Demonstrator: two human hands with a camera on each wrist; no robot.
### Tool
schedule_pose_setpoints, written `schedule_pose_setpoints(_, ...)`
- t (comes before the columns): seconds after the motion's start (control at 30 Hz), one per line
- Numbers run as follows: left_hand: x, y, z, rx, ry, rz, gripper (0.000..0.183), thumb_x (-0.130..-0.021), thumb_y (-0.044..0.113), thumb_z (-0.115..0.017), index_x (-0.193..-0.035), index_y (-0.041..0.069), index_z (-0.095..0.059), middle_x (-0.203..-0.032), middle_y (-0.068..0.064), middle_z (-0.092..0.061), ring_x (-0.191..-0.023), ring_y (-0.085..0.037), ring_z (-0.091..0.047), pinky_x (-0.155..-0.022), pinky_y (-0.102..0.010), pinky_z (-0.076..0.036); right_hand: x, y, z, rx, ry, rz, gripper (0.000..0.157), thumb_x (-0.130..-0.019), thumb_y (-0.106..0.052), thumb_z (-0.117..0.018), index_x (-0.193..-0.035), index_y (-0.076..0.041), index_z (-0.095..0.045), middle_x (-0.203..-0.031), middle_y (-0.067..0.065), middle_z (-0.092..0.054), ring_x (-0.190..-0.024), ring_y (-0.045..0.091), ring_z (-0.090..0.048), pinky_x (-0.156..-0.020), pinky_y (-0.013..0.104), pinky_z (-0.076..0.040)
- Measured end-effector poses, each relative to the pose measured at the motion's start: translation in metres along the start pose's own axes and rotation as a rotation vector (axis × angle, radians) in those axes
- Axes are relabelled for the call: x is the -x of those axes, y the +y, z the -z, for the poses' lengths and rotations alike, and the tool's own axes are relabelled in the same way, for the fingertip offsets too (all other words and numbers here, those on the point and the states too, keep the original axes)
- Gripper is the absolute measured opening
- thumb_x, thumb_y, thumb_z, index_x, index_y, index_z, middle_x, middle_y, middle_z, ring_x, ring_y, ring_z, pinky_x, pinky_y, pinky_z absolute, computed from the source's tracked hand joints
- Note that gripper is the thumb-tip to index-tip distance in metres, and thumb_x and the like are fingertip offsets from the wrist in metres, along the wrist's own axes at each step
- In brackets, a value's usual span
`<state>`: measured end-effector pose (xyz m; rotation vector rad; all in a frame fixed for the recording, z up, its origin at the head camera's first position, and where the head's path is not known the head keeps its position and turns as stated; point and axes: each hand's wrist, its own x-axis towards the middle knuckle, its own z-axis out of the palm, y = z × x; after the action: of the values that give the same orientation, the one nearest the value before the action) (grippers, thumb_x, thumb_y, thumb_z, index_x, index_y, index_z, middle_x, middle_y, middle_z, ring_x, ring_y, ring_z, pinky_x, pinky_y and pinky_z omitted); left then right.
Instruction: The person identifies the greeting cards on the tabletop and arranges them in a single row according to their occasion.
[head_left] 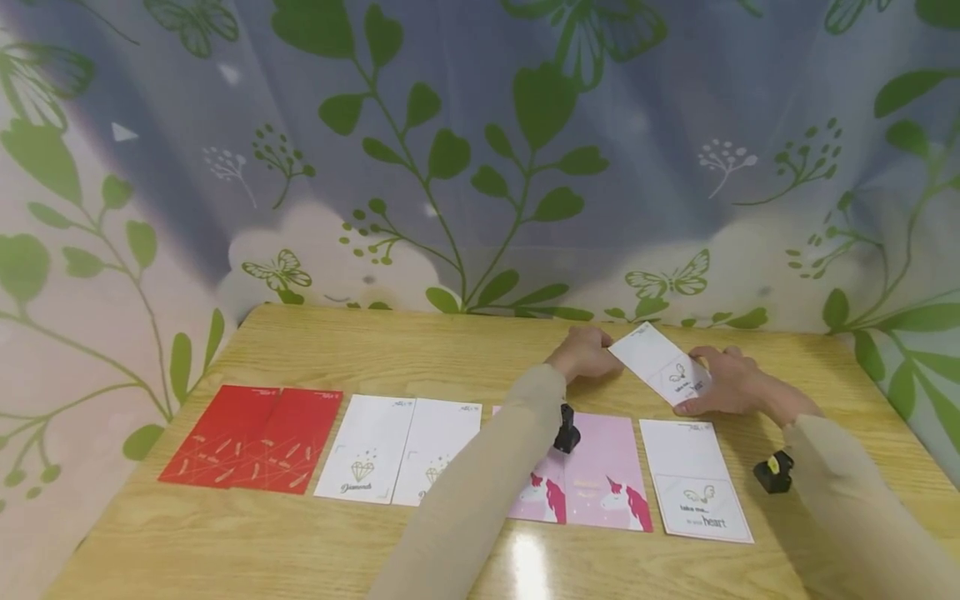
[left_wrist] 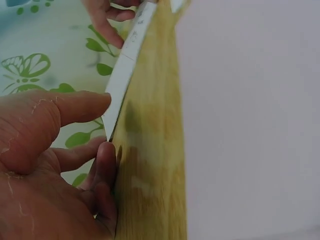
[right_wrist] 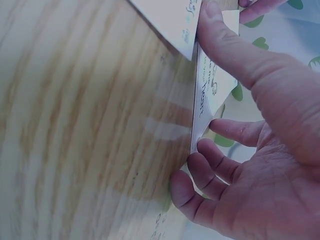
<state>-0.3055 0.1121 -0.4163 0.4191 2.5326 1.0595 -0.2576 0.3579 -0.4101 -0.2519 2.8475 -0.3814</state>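
A white printed card (head_left: 651,357) with small wings and the word "heart" is held tilted over the back right of the table. My left hand (head_left: 587,353) pinches its left corner; in the left wrist view the thumb (left_wrist: 85,106) lies on one side of the card (left_wrist: 123,70) and the fingers on the other. My right hand (head_left: 726,382) grips the opposite end, its thumb (right_wrist: 225,45) across the printed face. A matching white card (head_left: 701,483) lies flat just in front of the right hand.
Along the wooden table (head_left: 315,558) lie two overlapping red cards (head_left: 251,437), two white diamond cards (head_left: 367,450) and two pink unicorn cards (head_left: 609,471). My left forearm partly covers the middle ones. A leaf-patterned curtain (head_left: 465,208) hangs behind the table's back edge.
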Motion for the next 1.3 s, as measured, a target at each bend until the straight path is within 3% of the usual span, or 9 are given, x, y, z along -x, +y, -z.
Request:
schedule_pose_setpoints(0.13, -0.003, -0.001, -0.001, 0.116, 0.010, 0.036, 0.052, -0.090, 0.019, -0.074, -0.139, 0.006, -0.060, -0.144, -0.009, -0.058, -0.130, -0.024, -0.055, -0.106, -0.035, -0.049, 0.000, 0.000, 0.000, -0.008, 0.003, -0.005, 0.114, -0.070, -0.059, -0.087, -0.145, 0.011, -0.038, -0.124, 0.043, -0.047, -0.100, 0.048, -0.049, -0.078, 0.054, -0.045)
schedule_pose_setpoints(0.27, -0.004, -0.002, -0.005, 0.231, 0.059, 0.027, 0.040, -0.091, 0.018, -0.074, -0.129, 0.008, -0.062, -0.128, -0.009, -0.068, -0.109, -0.021, -0.065, -0.091, -0.030, -0.052, 0.000, 0.002, -0.002, -0.012, 0.009, -0.016, 0.113, -0.070, -0.061, -0.087, -0.146, 0.008, -0.039, -0.124, 0.042, -0.047, -0.102, 0.048, -0.049, -0.077, 0.053, -0.044)
schedule_pose_setpoints(0.47, -0.006, -0.002, -0.011, 0.200, 0.191, -0.053, 0.016, -0.095, 0.024, -0.071, -0.107, 0.013, -0.069, -0.110, -0.005, -0.075, -0.095, -0.014, -0.068, -0.078, -0.021, -0.047, 0.000, 0.004, -0.006, 0.001, 0.053, 0.023, 0.107, -0.072, -0.057, -0.087, -0.145, 0.006, -0.042, -0.117, 0.037, -0.056, -0.105, 0.049, -0.052, -0.078, 0.054, -0.046)
schedule_pose_setpoints(0.7, -0.006, 0.002, -0.016, 0.294, 0.138, -0.111, 0.025, -0.095, 0.028, -0.072, -0.113, 0.010, -0.070, -0.112, -0.007, -0.073, -0.092, -0.012, -0.066, -0.071, -0.019, -0.047, 0.002, 0.005, -0.008, 0.014, 0.065, 0.034, 0.106, -0.072, -0.060, -0.086, -0.145, 0.005, -0.043, -0.115, 0.037, -0.059, -0.101, 0.046, -0.057, -0.076, 0.051, -0.049)
schedule_pose_setpoints(0.87, -0.005, 0.004, -0.018, 0.269, 0.185, -0.114, 0.020, -0.098, 0.027, -0.069, -0.108, 0.010, -0.069, -0.112, -0.005, -0.074, -0.101, -0.014, -0.069, -0.076, -0.020, -0.049, 0.004, 0.005, -0.008, 0.017, 0.084, 0.053, 0.104, -0.073, -0.059, -0.085, -0.145, 0.004, -0.045, -0.114, 0.036, -0.061, -0.102, 0.044, -0.058, -0.076, 0.049, -0.049)
schedule_pose_setpoints(0.97, -0.003, 0.006, -0.019, 0.297, 0.193, -0.117, 0.016, -0.098, 0.023, -0.069, -0.104, 0.009, -0.067, -0.107, -0.005, -0.077, -0.096, -0.012, -0.069, -0.074, -0.018, -0.046, 0.008, 0.004, -0.008, -0.003, 0.110, 0.064, 0.100, -0.076, -0.055, -0.085, -0.144, 0.006, -0.046, -0.112, 0.034, -0.061, -0.101, 0.042, -0.058, -0.076, 0.049, -0.049)
schedule_pose_setpoints(1.13, 0.003, 0.013, -0.017, 0.392, 0.161, -0.146, 0.013, -0.098, 0.020, -0.069, -0.105, 0.009, -0.064, -0.102, -0.009, -0.079, -0.090, -0.020, -0.072, -0.062, -0.019, -0.043, 0.020, 0.002, -0.002, -0.085, 0.245, 0.048, 0.081, -0.091, -0.047, -0.075, -0.143, 0.010, -0.048, -0.116, 0.036, -0.062, -0.104, 0.046, -0.059, -0.077, 0.052, -0.052)
schedule_pose_setpoints(1.3, 0.011, 0.026, -0.013, 0.429, 0.130, -0.207, 0.010, -0.099, 0.020, -0.066, -0.104, 0.012, -0.063, -0.100, -0.009, -0.079, -0.096, -0.030, -0.073, -0.060, -0.019, -0.044, 0.036, -0.001, 0.009, -0.178, 0.433, 0.018, 0.061, -0.101, -0.038, -0.064, -0.138, 0.010, -0.053, -0.114, 0.032, -0.065, -0.102, 0.045, -0.063, -0.068, 0.037, -0.050)
